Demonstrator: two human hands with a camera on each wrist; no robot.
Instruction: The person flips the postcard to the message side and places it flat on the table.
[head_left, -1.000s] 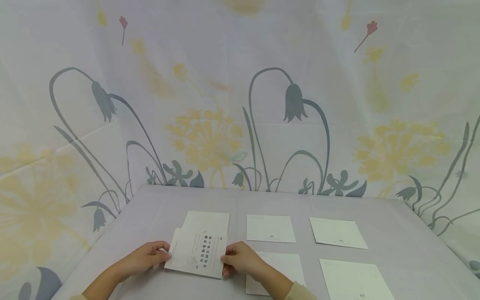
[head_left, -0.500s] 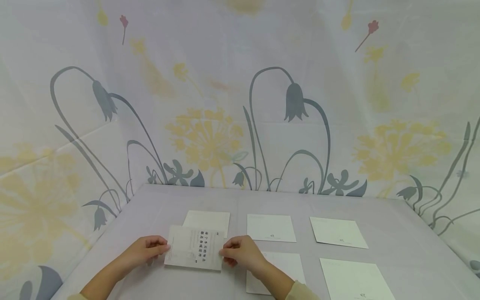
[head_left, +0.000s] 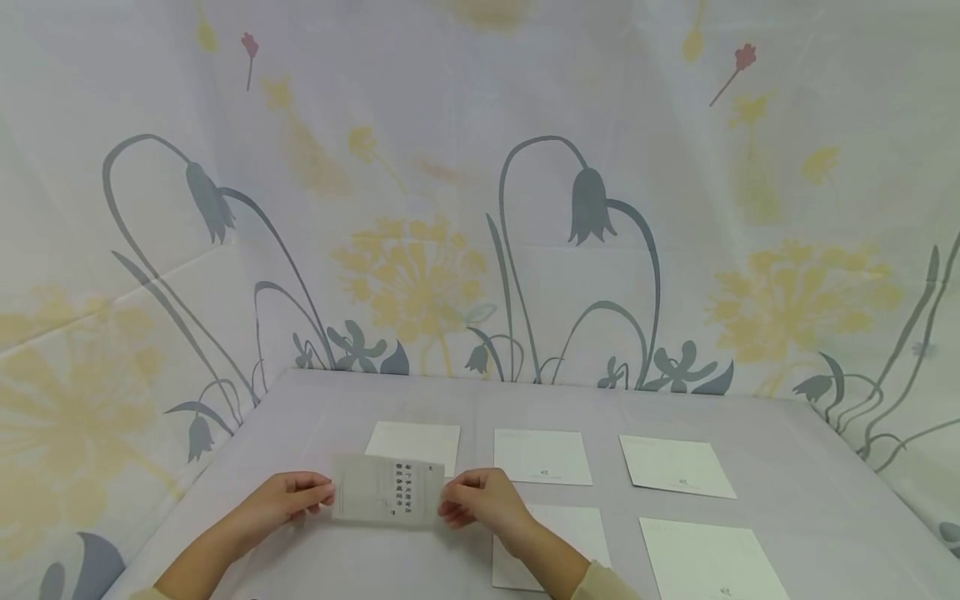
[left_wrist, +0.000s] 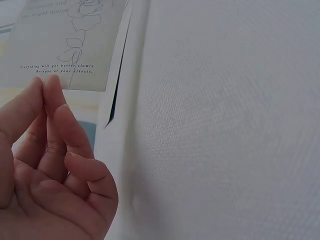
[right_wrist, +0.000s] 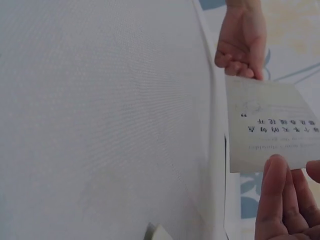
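A printed card (head_left: 386, 493) is held a little above the table by both hands. Thumb and fingers of my left hand (head_left: 281, 508) pinch its left edge, while my right hand (head_left: 487, 508) pinches the right edge. Bold Chinese characters run across the card (right_wrist: 272, 125) in the right wrist view. A line-drawn flower and small English text show on the card (left_wrist: 70, 45) in the left wrist view. Behind it, partly covered, lies a plain pale card (head_left: 416, 437) on the table.
On the table (head_left: 300, 417), two more pale cards, a back middle card (head_left: 540, 458) and a back right card (head_left: 675, 467), complete the rear row. Nearer lie a front middle card (head_left: 555, 533), partly under my right forearm, and a front right card (head_left: 712, 558). A flowered cloth (head_left: 480, 208) hangs behind.
The held card has lifted and tilted, so it looks narrower from front to back, and more of the card behind it shows. Both hands have shifted slightly up and left. The other cards stay put.
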